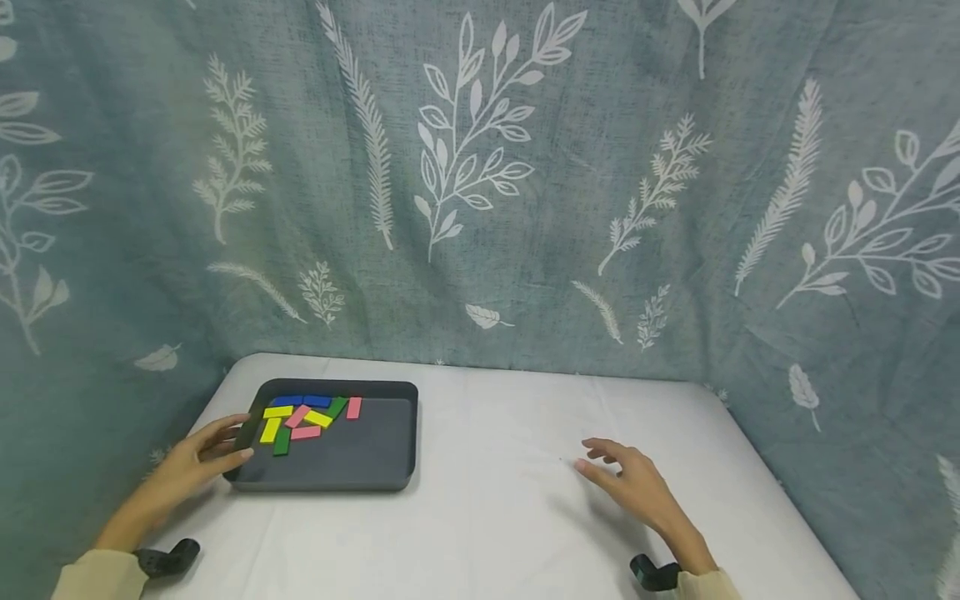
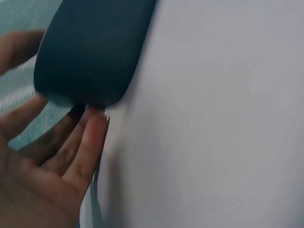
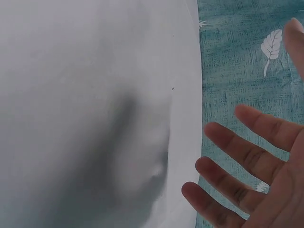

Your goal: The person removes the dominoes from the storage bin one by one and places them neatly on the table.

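Note:
At the left of the table, in the head view, a dark grey tray [image 1: 352,487] holds several small flat blocks [image 1: 306,433] in blue, yellow, pink and green. My left hand [image 1: 197,460] grips the tray's left side, thumb over the rim and fingers along the outer wall. In the left wrist view, the tray corner [image 2: 90,57] hides some of its fingertips. To the right, my right hand [image 1: 630,487] hovers over the white cloth, holding nothing. The right wrist view shows its fingers [image 3: 242,152] spread and relaxed.
A white cloth [image 1: 495,533] covers the table and reaches past the tray on the right. Behind and at both sides hangs a green-grey curtain [image 1: 525,300] with white leaf prints. The blocks lie in the left and far part of the tray.

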Tool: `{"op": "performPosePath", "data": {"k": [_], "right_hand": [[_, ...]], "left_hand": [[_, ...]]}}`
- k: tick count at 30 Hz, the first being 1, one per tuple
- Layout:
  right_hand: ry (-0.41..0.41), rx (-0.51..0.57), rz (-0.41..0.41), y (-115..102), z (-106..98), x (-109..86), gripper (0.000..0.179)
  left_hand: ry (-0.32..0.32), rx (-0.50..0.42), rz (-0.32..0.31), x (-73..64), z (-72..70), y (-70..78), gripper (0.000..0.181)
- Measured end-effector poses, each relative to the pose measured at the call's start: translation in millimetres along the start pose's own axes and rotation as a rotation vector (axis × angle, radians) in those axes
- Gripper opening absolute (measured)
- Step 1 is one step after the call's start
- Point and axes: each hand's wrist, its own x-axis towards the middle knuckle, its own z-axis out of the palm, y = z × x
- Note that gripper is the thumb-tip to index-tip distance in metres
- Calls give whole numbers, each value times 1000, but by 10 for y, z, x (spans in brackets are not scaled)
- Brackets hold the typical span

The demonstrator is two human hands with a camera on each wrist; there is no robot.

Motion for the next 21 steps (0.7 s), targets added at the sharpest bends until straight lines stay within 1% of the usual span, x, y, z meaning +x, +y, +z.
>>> {"op": "performPosePath", "data": {"k": [5,8,15,17,21], "right_hand": [[5,28,-8,-27,73,54,58],[0,56,-14,-36,121,91,59],[-25,93,-12,-58,222,144,59],[-25,99,-22,-66,241,162,59],[-18,112,-57,-91,261,212,59]], "left_hand": [[-75,-71,32,16,-75,-119,81],[-99,-94,35,16,-94,-177,81],[-127,-104,18,32,-113,-273,86],[-134,-105,12,37,-110,-279,87],[-144,-101,27,57,-87,-263,87]]}}
